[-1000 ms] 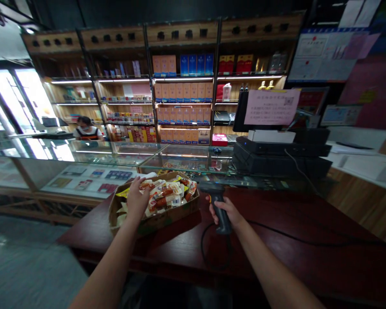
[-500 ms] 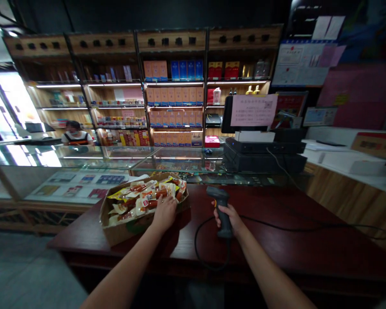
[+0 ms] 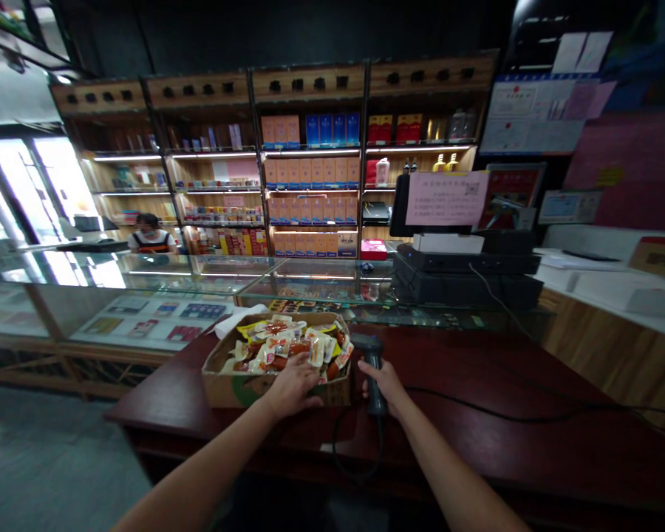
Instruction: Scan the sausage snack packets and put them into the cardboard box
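Observation:
A cardboard box (image 3: 230, 390) stands on the dark red table, filled with several clear-wrapped sausages (image 3: 280, 346) in white and yellow packaging. My left hand (image 3: 295, 386) lies over the box's front edge, fingers stretched onto the nearest packs and thumb apart; whether the fingertips press on a pack I cannot tell. Close to the box's right side, my right hand (image 3: 386, 383) is wrapped around the handle of a dark grey barcode scanner (image 3: 375, 363). The scanner's head is up at the box's right corner, and its cord loops below it.
The dark red table (image 3: 465, 443) carries a black cable (image 3: 476, 415) running right. Behind it stands a glass display counter (image 3: 210, 273) with a black cash register (image 3: 471, 258). A person (image 3: 152, 235) is behind the counter at far left, before stocked shelves.
The box has turned and shifted right, its front now facing me more squarely. My left hand has moved right with it, thumb spreading. The scanner has come left, nearer the box; the view has shifted.

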A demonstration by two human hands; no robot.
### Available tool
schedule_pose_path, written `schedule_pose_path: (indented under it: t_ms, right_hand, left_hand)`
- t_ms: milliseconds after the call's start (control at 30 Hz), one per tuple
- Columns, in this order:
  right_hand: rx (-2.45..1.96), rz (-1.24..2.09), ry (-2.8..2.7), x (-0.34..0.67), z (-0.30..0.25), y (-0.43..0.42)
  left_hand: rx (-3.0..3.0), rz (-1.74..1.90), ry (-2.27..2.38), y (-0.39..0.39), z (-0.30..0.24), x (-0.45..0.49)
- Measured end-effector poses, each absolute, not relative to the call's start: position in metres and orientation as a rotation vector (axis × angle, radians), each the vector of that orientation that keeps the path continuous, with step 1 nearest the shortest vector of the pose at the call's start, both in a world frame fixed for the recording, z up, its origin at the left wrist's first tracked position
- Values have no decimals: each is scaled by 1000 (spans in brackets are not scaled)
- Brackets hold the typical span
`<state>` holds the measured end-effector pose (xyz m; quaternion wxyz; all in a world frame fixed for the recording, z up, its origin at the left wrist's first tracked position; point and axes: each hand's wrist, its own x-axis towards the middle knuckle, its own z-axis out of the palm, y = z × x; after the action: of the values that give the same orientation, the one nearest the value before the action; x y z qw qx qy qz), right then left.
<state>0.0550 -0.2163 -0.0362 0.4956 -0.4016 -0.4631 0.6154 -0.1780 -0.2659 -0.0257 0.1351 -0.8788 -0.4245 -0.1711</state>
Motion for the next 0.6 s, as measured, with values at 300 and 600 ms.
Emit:
schedule_pose_path:
  t_ms: [300,600]
  right_hand:
    - [-1073,1384,-1097,26,-30,-195]
    - [-1103,1316,-1034,0,-35,-162]
  left_hand:
    - [-2671,-481,-989,-208,-28,-204]
    - [-2704,-522,-1017,-173,-22,-217]
